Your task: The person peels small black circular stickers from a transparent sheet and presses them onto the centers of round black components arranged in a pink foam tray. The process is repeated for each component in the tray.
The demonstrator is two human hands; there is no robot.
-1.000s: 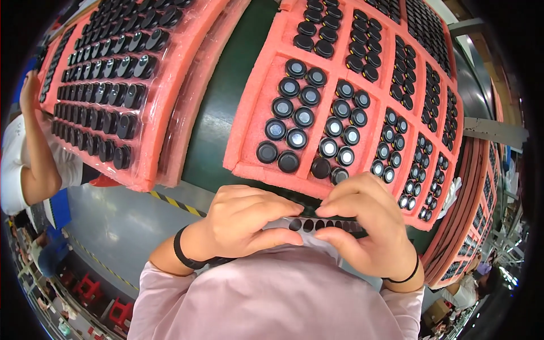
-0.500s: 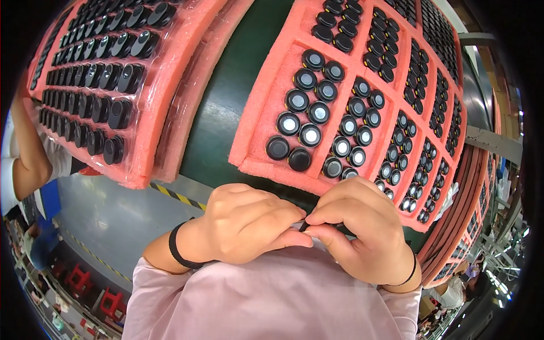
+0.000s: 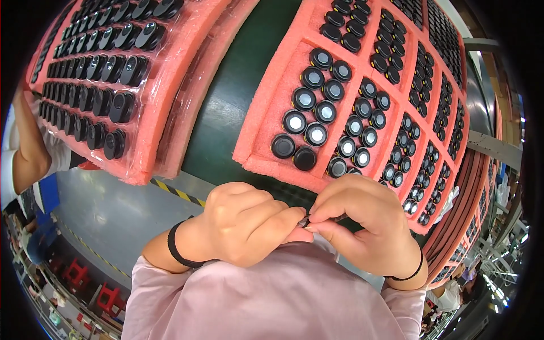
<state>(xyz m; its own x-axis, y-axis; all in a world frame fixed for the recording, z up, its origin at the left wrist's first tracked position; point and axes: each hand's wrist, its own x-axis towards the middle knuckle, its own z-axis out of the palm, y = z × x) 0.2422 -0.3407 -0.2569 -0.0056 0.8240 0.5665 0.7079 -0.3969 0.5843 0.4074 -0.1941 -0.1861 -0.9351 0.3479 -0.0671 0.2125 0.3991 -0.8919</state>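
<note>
Co-worker: an arm [image 3: 25, 153] in a white sleeve comes in at the far left edge, beside the left tray.
Floor: grey floor [image 3: 107, 218] lies at lower left, with a yellow-and-black striped line [image 3: 178, 192] along the surface's edge; red stools [image 3: 110, 297] stand farther down.
Left tray: a pink foam tray [image 3: 153, 107] under clear film holds rows of black oval parts [image 3: 116, 105].
Surface: a dark green surface [image 3: 238, 96] shows as a bare strip between the two trays.
Left hand: the left hand [image 3: 246, 221] is curled, a black band on its wrist, its fingers [image 3: 286, 218] pinched on a small dark part [image 3: 306, 221] that sits between both hands, just above the pink shirt [image 3: 272, 300].
Right tray: a pink foam tray [image 3: 266, 127] with compartments holds round black caps [image 3: 303, 99], some with shiny centres.
Right hand: the right hand [image 3: 365, 226] meets the left, its fingers [image 3: 334, 207] closed on the same part.
Room: at far right, stacked pink trays [image 3: 453, 238] and metal framing [image 3: 496, 147] curve along the rim.
</note>
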